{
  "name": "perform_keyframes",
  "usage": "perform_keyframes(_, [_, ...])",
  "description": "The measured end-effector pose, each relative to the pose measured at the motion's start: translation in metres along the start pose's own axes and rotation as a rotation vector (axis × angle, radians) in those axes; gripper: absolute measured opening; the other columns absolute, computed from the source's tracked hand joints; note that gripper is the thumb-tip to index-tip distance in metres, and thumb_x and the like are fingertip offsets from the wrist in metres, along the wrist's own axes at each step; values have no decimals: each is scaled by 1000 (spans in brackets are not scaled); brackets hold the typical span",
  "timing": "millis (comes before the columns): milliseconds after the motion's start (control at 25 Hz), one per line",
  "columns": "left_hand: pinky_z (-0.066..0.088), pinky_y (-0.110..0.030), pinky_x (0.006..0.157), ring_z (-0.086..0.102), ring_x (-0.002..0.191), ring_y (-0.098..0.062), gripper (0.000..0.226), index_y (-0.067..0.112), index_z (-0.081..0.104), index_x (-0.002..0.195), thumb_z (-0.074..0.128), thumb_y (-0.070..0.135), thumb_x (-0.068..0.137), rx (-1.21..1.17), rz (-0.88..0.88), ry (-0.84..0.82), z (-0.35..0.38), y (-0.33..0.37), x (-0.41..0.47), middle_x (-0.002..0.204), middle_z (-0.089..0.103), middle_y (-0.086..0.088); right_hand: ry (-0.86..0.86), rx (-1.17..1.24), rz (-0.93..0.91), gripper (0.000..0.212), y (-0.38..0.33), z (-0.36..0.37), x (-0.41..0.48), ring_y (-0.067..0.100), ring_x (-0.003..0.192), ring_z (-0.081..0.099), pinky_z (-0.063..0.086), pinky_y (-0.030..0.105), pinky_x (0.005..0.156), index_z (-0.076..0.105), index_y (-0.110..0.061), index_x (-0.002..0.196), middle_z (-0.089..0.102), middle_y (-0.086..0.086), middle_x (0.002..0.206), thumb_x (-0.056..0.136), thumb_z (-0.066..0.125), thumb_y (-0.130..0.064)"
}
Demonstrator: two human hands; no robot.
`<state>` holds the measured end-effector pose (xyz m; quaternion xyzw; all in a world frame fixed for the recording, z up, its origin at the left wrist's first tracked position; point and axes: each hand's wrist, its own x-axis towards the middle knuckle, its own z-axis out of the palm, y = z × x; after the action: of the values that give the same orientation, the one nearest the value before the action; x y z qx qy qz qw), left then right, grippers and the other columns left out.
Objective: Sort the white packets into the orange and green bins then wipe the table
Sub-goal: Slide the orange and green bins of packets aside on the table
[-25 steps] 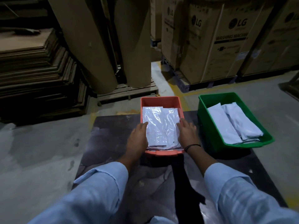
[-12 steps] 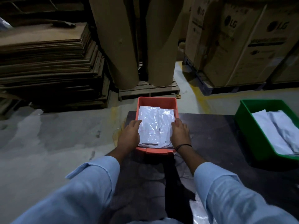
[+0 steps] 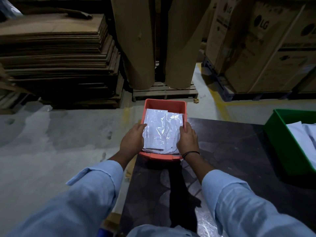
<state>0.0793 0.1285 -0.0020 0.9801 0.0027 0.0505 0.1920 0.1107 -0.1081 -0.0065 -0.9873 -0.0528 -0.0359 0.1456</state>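
Two hands clasp the rectangular orange plastic bin (image 3: 165, 102) by its long side walls, left hand (image 3: 132, 140) and right hand (image 3: 187, 139) curled over the rim. Glossy, crinkled white plastic packets (image 3: 160, 130) lie flat inside. The bin's long axis runs away from the person, at the dark mottled table's (image 3: 230, 142) left edge. The smooth green plastic bin (image 3: 280, 134) sits well apart, nearer the right hand.

This is a warehouse or storeroom for goods. A tall stack of flattened cardboard sheets (image 3: 56, 57) fills the left side. Two thick rolls of brown paper (image 3: 135, 41) stand upright on a wooden pallet (image 3: 164, 93), and large shipping cartons (image 3: 253, 48) printed with the LG mark sit on a dark pallet (image 3: 217, 81) at the right. The floor (image 3: 51, 137) is bare, stained concrete with a yellow line (image 3: 219, 103) painted beside the cartons.
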Motion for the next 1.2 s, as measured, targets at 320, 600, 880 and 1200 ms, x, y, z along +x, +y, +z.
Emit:
perform_keyframes(320, [54,-41,90,61,117,-32,62,19,50,146,54,-1,88,22,-35,-19,-8,-17,-3,144,53,-5,-43,-6,-30,46,-13,4,-1,38,116,49,44,47,103,54,-10,127,35,14,151,81,55,-4])
perform_keyframes(600, [53,-41,95,55,130,-29,62,17,53,145,53,-1,87,59,-4,-1,-9,-18,-3,147,55,-5,-71,-71,-29,54,-16,4,-3,38,123,44,41,49,105,48,-17,135,26,13,158,82,59,-11])
perform_keyframes(880, [46,-41,110,44,146,-22,71,15,45,152,48,-7,85,35,6,-17,-5,-17,-5,156,49,-4,-75,-93,-52,57,-20,5,-8,35,120,40,43,43,102,44,-14,137,21,12,161,82,59,-8])
perform_keyframes(1200, [50,-44,109,50,141,-26,70,17,47,152,51,-4,85,17,-11,-1,-6,-13,-5,154,52,-6,-77,-103,-63,54,-17,2,-8,34,126,38,42,45,106,43,-17,139,27,10,158,87,59,-16])
